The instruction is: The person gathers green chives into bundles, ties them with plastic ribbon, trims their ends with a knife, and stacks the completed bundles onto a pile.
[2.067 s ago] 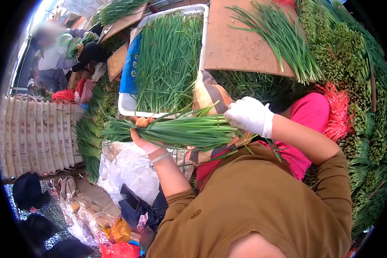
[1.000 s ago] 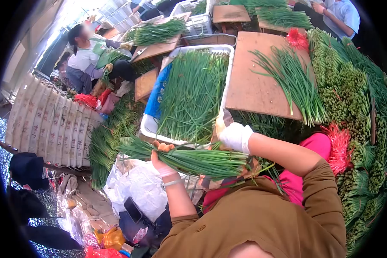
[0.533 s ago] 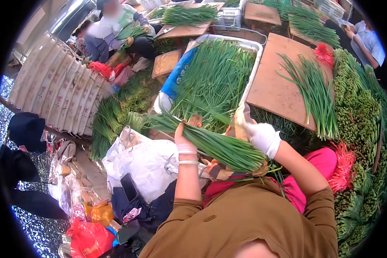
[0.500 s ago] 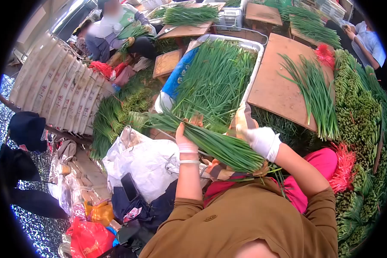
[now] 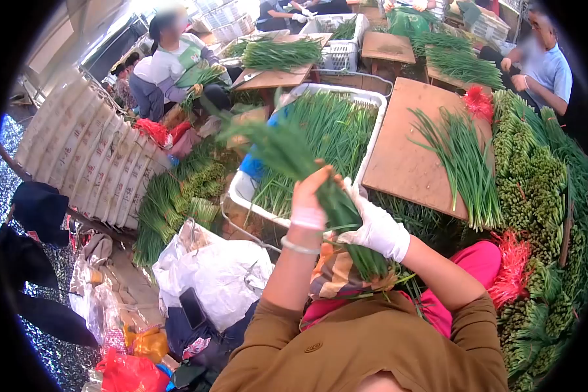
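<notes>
Bunch of green stalks (image 5: 338,208) has swung steeper since half a second ago, its leafy tips raised and blurred, its cut ends down toward the lap. White-gloved right hand (image 5: 379,230) has come in from the bunch's outer side and now closes around its lower part. Left hand (image 5: 315,191), pale bracelet at the wrist, grips higher up, just beside the right. Both hands narrow, full of the one bunch.

Position: bunch in front of the body, above a checked cloth (image 5: 330,271) on the lap; upper leaves pass before the near left corner of a white crate (image 5: 243,191), itself filled with loose stalks (image 5: 343,127).

Right of crate: wooden counter (image 5: 402,153), loose stalks lying slantwise along its right side, red strands (image 5: 479,103) at the far corner. Farther right, a high bank of tied bundles (image 5: 526,186); more red strands (image 5: 508,271) by the pink-clad knee. Left, low: white sack (image 5: 219,281), dark phone (image 5: 191,308) next to it. Beyond, a co-worker (image 5: 179,62) seated with greens in hand.
</notes>
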The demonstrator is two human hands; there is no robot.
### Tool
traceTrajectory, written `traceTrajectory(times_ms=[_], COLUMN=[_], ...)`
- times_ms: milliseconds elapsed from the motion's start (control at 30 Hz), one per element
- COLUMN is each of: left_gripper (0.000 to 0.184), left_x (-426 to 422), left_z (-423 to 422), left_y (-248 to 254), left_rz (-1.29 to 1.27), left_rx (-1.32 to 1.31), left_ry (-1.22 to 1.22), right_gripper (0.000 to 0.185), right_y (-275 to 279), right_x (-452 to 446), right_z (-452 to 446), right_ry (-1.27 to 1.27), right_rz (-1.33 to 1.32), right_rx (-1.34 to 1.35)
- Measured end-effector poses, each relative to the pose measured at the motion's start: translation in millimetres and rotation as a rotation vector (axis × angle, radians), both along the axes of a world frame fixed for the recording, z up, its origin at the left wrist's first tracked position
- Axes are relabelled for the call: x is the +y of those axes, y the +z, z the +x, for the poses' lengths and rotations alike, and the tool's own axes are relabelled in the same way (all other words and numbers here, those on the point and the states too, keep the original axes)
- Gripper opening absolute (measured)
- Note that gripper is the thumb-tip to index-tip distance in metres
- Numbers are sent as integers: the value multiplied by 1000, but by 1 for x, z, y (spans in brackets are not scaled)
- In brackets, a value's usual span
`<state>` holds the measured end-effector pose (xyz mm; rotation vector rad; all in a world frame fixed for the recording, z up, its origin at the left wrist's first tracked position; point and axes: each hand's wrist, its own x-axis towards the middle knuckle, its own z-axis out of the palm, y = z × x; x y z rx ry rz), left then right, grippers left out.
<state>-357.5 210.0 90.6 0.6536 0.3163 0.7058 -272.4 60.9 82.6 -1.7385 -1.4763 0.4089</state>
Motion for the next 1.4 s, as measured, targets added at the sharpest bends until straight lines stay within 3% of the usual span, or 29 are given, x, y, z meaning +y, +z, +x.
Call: traceTrajectory(times_ms=[33,67,133,200,267,300,400,433,467,500,600,633,733,867,900,1000,1133,1200,1233,1267,1300,1400], left_gripper=[23,25,25,22,22,24,48,59,63,65,65,65,62,66,76,81,66,66,66,67,62,51], left_x=[-4,-8,-20,-31,-42,-50,-54,-49,-54,-56,-68,-71,-72,-62,-66,-59,-18,-25,-39,-50,-61,-57], left_z=[20,39,74,113,148,161,202,217,218,222,221,218,212,193,177,121,70,56,49,46,45,59], left_y=[16,31,68,98,121,130,116,99,98,91,92,96,99,112,121,114,34,-18,-27,-33,-27,-86], left_rz=[50,98,238,469,464,605,683,844,776,732,671,660,905,962,938,911,506,174,-52,-286,-342,-409], left_rx=[12,24,-7,-85,-132,-219,-201,-53,28,14,-32,-47,-102,-37,-176,-175,101,99,73,46,85,-204], left_ry=[-8,-14,-77,-97,-149,-94,-122,-70,-133,-172,-295,-336,-288,-476,-416,-293,-511,-744,-871,-987,-1013,-839], right_gripper=[114,110,101,91,78,76,70,71,72,68,59,49,35,24,22,20,21,20,21,20,16,23], right_y=[25,32,39,76,88,87,48,30,17,11,-12,-13,-23,18,43,39,4,9,34,15,40,60], right_x=[0,0,-1,-10,-11,-10,-9,-9,-8,-5,11,9,27,10,5,-8,-5,-6,-8,-8,-19,-22], right_z=[5,16,48,74,105,122,177,193,201,199,211,215,222,200,185,184,188,167,141,142,112,65], right_ry=[-15,-43,-128,-242,-309,-352,-473,-475,-476,-386,-489,-520,-361,-303,-300,-503,-509,-536,-533,-568,-550,-131], right_rz=[-3,147,167,224,333,365,352,313,273,375,640,573,883,965,998,721,746,735,793,689,358,668], right_rx=[204,249,511,404,415,321,210,248,287,334,348,134,560,659,676,413,499,537,462,187,136,-233])
